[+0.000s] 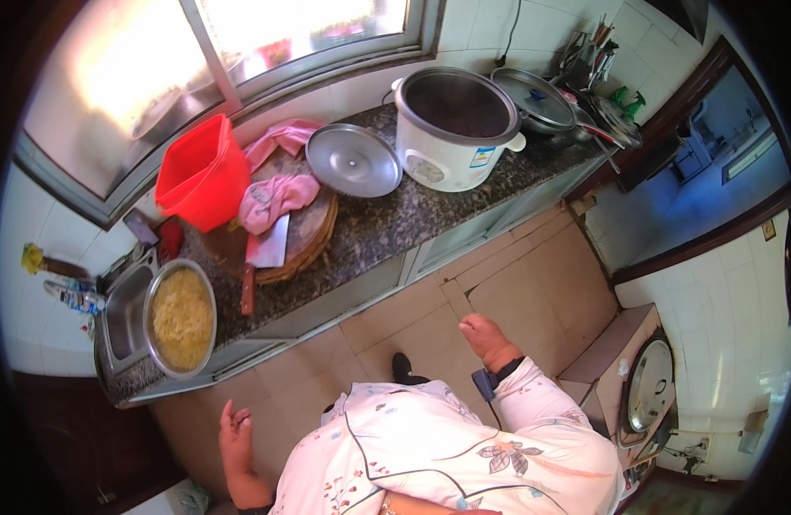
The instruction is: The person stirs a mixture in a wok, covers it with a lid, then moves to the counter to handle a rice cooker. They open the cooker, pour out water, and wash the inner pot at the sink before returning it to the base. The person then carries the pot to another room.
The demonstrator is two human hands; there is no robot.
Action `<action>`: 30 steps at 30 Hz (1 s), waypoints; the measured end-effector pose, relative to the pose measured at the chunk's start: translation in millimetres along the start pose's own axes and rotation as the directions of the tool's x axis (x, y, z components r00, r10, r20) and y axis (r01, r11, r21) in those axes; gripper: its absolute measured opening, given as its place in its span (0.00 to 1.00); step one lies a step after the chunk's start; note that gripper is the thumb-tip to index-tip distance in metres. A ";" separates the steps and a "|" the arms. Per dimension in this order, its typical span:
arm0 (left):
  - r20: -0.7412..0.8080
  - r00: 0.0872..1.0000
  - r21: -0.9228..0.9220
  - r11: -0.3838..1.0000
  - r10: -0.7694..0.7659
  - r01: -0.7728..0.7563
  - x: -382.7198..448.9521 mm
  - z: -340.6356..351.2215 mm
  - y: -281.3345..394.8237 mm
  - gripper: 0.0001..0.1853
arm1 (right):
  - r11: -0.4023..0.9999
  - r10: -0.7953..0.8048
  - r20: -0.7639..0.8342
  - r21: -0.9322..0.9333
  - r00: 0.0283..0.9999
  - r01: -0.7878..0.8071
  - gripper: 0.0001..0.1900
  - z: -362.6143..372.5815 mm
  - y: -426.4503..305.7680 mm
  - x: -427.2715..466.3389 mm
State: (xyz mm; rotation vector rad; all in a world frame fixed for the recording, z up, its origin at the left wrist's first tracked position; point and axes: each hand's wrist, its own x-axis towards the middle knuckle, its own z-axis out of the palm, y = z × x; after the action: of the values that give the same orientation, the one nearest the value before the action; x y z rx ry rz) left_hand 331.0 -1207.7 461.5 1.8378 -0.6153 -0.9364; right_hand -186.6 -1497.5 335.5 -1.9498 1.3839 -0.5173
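My left hand (236, 431) hangs over the floor at lower left, fingers bent and apart, with nothing in it. Loosely curled, my right hand (489, 341) is over the floor tiles and touches nothing visible; its palm is hidden. Before me on the granite counter (363, 232), a white electric cooker (427, 151) stands uncovered with dark contents. Beside it a round metal lid (352, 161) lies near a thick wooden chopping board (315, 225). On that board are a cleaver (267, 248) and a pink cloth (276, 199). A metal basin (209, 309) of pale yellow shredded food rests against the sink.
A red plastic bin (202, 174) stands by the window. The steel sink (125, 322) is at the counter's left end. Pans with a glass lid (534, 96) and a utensil holder (592, 55) fill the right end. Behind on the right, a tiled stove (601, 386) holds a large lidded pot (649, 386).
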 end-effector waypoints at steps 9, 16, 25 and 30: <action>0.149 0.987 -0.018 0.998 0.064 -0.062 64.5 24.8 44.4 0.31 | 0.999 -0.021 0.023 -0.034 1.000 0.022 0.12 8.4 -7.2 15.5; 0.354 0.914 -0.102 0.980 0.199 -0.173 155.4 65.1 82.1 0.31 | 0.971 0.179 -0.096 -0.143 0.979 -0.192 0.11 -15.1 -31.4 -23.7; 0.569 0.804 0.060 0.967 0.172 -0.249 208.0 157.8 163.1 0.31 | 0.883 0.460 -0.305 0.064 0.834 -0.464 0.12 -41.2 11.1 -24.4; 0.549 0.821 0.088 0.966 0.158 -0.244 220.8 233.9 207.0 0.30 | 0.897 0.443 -0.317 0.136 0.839 -0.421 0.13 -61.8 59.4 23.6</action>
State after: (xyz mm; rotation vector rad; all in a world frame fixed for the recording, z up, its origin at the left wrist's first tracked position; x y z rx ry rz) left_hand 265.6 -1580.8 514.8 1.5898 -1.2382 -1.2994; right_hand -258.3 -1550.1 333.7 -1.4676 1.9390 -0.6876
